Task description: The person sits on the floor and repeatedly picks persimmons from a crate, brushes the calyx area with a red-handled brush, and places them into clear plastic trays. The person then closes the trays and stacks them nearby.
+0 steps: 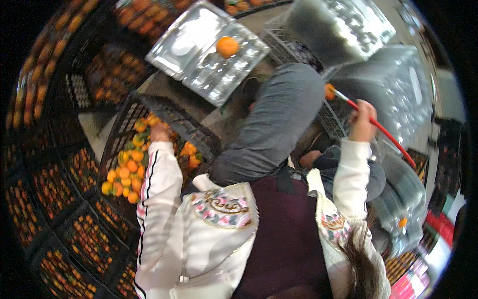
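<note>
My left hand [160, 133] reaches down among orange fruits, which look like persimmons [132, 166], in a black plastic crate [118, 134]; its fingers are blurred and partly hidden. Raised at the right, my right hand [363, 121] grips a brush with a red handle [393, 141]. The brush's pale tip points up and left, beside an orange fruit [329, 91]. Ahead stands an open clear plastic tray [209, 56] with moulded cups, and one orange fruit [227, 46] lies in it.
Many black crates of fruit [87, 239] fill the left side. Stacks of clear plastic trays [392, 86] stand at the right, near a white wire basket [332, 119]. Another stack [399, 194] stands lower right with an orange fruit [403, 222] on it.
</note>
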Demonstrator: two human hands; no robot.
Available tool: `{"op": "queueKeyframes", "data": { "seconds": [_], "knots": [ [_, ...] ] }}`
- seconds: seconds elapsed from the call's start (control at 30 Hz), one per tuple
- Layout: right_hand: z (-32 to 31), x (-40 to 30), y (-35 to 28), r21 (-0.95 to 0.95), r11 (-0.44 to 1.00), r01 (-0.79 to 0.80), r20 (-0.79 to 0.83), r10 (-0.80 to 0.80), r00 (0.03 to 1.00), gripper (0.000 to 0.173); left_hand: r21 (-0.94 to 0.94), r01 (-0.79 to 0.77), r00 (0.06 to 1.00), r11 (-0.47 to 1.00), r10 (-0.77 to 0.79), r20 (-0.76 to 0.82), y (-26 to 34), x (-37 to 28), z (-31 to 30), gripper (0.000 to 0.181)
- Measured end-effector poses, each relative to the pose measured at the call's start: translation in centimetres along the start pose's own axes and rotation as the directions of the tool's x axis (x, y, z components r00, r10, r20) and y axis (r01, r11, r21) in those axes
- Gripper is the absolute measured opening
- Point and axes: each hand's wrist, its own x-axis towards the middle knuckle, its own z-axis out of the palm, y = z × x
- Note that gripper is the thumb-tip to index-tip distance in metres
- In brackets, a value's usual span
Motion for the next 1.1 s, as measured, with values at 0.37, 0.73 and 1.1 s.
{"op": "queueKeyframes", "data": {
  "seconds": [0.37,0.73,1.1],
  "knots": [
    [0.5,0.0,24.3,-0.330,0.917,-0.225,0.268,0.320,0.909,0.025,-0.580,0.319,0.947,0.750,-0.279,0.160,7.6,-6.0,-6.6,0.037],
    [2.6,-1.2,24.5,-0.365,0.925,-0.105,0.407,0.260,0.876,0.013,-0.892,0.116,0.982,-0.437,-0.084,0.169,1.7,-13.3,-6.3,0.035],
    [2.7,-0.1,23.2,-0.349,0.930,-0.110,0.537,0.295,0.790,0.021,-0.644,0.054,0.774,-0.763,0.440,-0.456,8.6,-17.9,-14.8,0.062]
  ]
}}
